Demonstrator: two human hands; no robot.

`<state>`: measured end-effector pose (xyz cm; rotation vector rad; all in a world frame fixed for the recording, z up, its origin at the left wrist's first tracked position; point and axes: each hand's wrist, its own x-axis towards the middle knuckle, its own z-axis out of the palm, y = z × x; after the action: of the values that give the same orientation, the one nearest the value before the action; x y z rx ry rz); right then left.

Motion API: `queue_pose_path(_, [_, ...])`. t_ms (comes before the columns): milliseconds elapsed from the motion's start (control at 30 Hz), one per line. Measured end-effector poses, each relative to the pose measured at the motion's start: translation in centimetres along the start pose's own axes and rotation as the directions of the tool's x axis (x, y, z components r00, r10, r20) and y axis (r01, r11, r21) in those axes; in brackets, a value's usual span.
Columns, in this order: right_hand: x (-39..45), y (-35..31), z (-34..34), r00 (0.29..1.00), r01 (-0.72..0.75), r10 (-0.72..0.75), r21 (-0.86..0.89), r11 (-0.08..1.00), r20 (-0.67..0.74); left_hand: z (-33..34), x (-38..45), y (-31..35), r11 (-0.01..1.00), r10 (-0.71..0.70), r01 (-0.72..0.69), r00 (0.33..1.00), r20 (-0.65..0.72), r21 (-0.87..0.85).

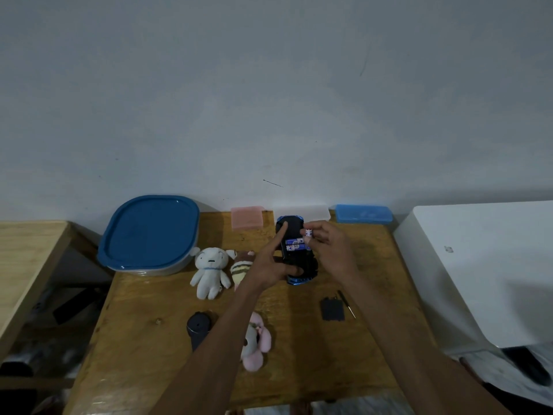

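A blue toy car is held upside down above the wooden table, its black underside facing me. Two blue batteries lie side by side in its open compartment. My left hand grips the car from the left, index finger stretched along the underside and thumb near the near end. My right hand pinches a third battery by its white end, just right of the compartment. The black battery cover lies on the table beside a small screwdriver.
A blue-lidded container sits at the back left. A white plush, a striped plush and a pink plush lie near a dark cylinder. Pink, white and blue boxes line the wall. A white unit stands right.
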<state>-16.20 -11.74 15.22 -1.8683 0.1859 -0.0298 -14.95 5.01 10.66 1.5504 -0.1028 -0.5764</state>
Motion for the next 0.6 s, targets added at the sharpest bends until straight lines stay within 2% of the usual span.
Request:
queue_pose_path(100, [-0.6, 0.0, 0.2, 0.996, -0.062, 0.068, 0.125, 0.99, -0.049, 0.1, -0.2, 0.0, 1.0, -0.001, 0.001, 1.0, -0.014, -0.012])
queue_pose_path(233, [-1.2, -0.1, 0.3, 0.992, -0.07, 0.086, 0.172, 0.983, -0.092, 0.1, -0.3, 0.1, 1.0, 0.017, -0.018, 0.999, -0.029, -0.023])
queue_pose_path(500, [-2.2, 0.9, 0.5, 0.969, -0.097, 0.103, 0.04, 0.995, -0.225, 0.1, -0.3, 0.2, 0.999, 0.044, -0.044, 0.998, -0.044, -0.001])
queue_pose_path(600, [-2.3, 1.5, 0.5, 0.961, -0.106, 0.084, -0.07, 0.992, -0.262, 0.3, -0.2, 0.2, 0.999, 0.042, -0.042, 0.998, -0.042, -0.003])
